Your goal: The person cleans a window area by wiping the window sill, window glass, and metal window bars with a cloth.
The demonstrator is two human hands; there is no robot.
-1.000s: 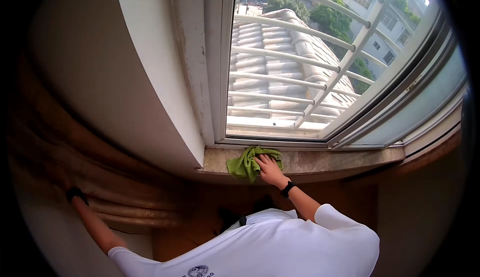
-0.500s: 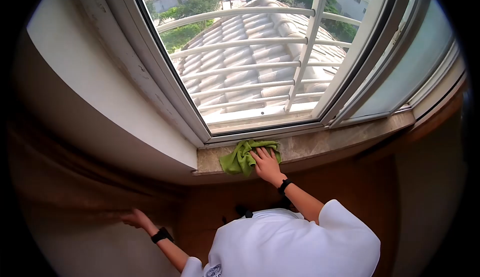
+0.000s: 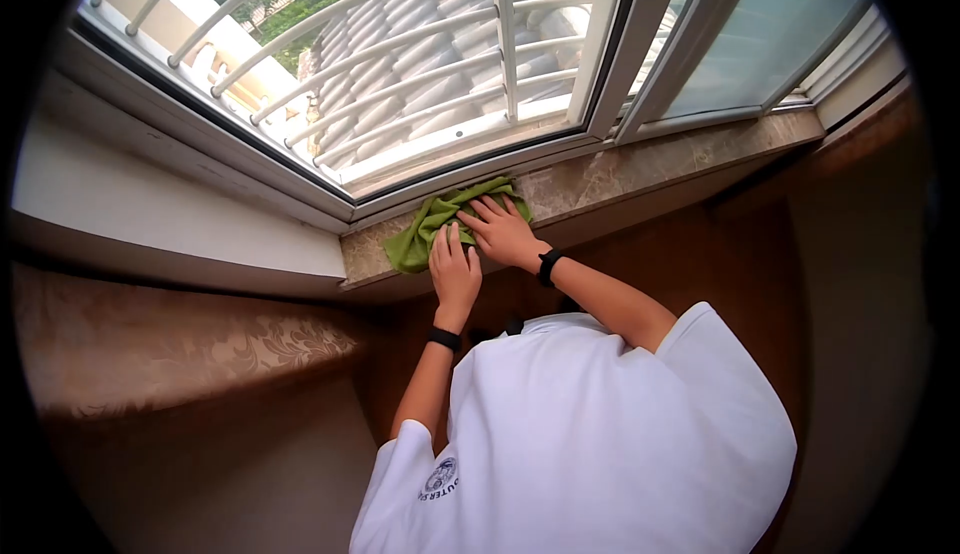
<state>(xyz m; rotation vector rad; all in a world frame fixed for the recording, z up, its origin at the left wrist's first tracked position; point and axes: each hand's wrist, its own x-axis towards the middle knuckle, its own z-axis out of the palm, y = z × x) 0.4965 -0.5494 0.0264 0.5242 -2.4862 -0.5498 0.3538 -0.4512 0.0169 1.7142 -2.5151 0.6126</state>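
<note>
A crumpled green cloth lies on the marble window sill, close to the window frame. My right hand rests on the cloth's right part with its fingers spread. Just left of it, my left hand touches the cloth's lower edge, fingers extended and slightly apart. Both wrists wear black bands. The underside of each hand is hidden.
Beyond the sill stands a window with a metal frame and white bars. A frosted pane is at the right. A patterned brown curtain hangs at the left, and a tiled roof shows outside.
My left hand has come from the curtain at the left to the cloth. My right hand stays on the cloth. The view has shifted and turned, with the curtain now showing more.
</note>
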